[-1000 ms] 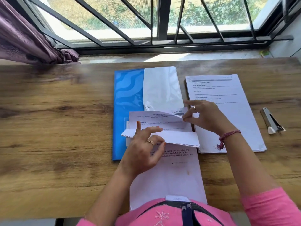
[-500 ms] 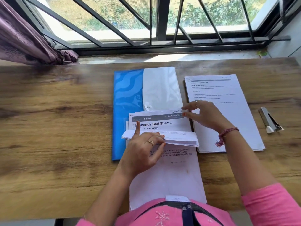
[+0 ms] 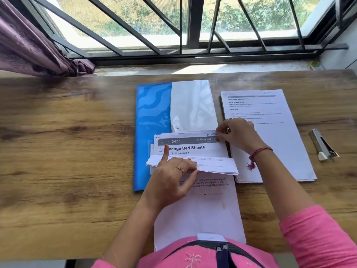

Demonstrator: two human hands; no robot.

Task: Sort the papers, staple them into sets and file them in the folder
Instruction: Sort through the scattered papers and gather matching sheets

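1. At the middle of the bench [image 3: 58, 151], the stack of papers [image 3: 199, 206] lay partly over the blue folder [image 3: 152, 132], as half a second before; the page headed "Change Bed Sheets" [image 3: 191, 148], hidden under a lifted sheet a second earlier, was now flatter and plainly readable.
2. The left hand [image 3: 172, 180] held the folded-back sheets [image 3: 212, 167] with curled fingers, its forefinger pointing up onto the heading; its place had barely changed.
3. The right hand [image 3: 237, 134] pinched the top right corner of the sheets, slightly lower than before.
4. A second pile of papers [image 3: 270, 136] lay just right of the folder, with the stapler [image 3: 322, 145] apart from it, near the right edge.
5. Bare wood stretched wide on the left; the near edge of the stack ran under the person's pink top [image 3: 193, 256].
6. Small print on both piles was too blurred to read, and the right hand covered part of the right pile.
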